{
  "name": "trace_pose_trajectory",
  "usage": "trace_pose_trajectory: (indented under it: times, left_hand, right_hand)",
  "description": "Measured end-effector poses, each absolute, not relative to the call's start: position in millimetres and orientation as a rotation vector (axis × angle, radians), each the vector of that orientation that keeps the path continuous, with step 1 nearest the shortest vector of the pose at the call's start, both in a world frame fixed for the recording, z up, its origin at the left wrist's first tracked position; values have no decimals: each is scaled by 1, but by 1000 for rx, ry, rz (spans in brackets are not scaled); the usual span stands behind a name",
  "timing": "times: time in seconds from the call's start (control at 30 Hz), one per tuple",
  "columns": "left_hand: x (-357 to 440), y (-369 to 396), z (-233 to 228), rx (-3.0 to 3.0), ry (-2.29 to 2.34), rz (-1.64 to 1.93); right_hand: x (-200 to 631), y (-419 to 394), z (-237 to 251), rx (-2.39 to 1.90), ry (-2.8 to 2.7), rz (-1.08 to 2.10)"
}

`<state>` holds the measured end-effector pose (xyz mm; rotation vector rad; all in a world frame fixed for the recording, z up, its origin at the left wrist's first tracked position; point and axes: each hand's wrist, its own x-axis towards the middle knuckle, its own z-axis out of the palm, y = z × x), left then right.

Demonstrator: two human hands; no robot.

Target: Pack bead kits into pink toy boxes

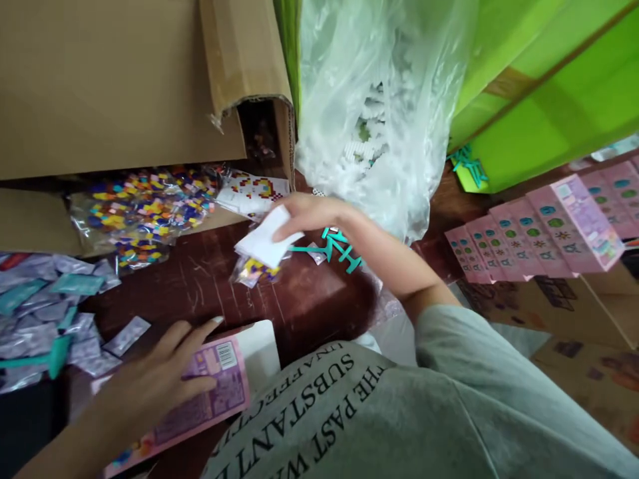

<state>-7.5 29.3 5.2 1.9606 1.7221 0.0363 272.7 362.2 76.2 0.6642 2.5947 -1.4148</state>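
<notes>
My right hand (319,214) pinches a folded white paper (269,241) between thumb and fingers. Under the paper shows a small clear bag of yellow and purple pieces (257,271); whether the hand grips this bag too is unclear. My left hand (172,372) lies with fingers spread over a flat pink and purple printed box (232,379), which has a white end flap (262,346). Several teal plastic tools (344,253) are on the dark table just beyond the right wrist. A printed pattern sheet (254,193) lies behind the right hand.
Bags of colourful small pieces (150,206) spill from a cardboard box (124,86). Small purple and teal packets (74,293) pile up at left. A clear bag of white pieces (369,133) stands at the back, before a green container (549,120). Pink boxes (539,226) are lined up at right.
</notes>
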Motion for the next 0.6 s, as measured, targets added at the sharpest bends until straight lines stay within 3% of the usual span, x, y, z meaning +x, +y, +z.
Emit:
trace_pose_trajectory:
  times: [0.1, 0.2, 0.33, 0.6]
  left_hand:
    - [-13, 37, 15, 1826, 1709, 128]
    - [-13, 51, 27, 1913, 1662, 319]
    - [-2, 65, 46, 1679, 1879, 371]
    - [16, 45, 69, 981, 2005, 280]
  right_hand:
    - [346, 388, 62, 993, 2455, -1575]
    - [372, 382, 49, 955, 2504, -1370]
    - [367, 364, 48, 760, 2554, -1157]
    - [325, 416, 48, 882, 2461, -628]
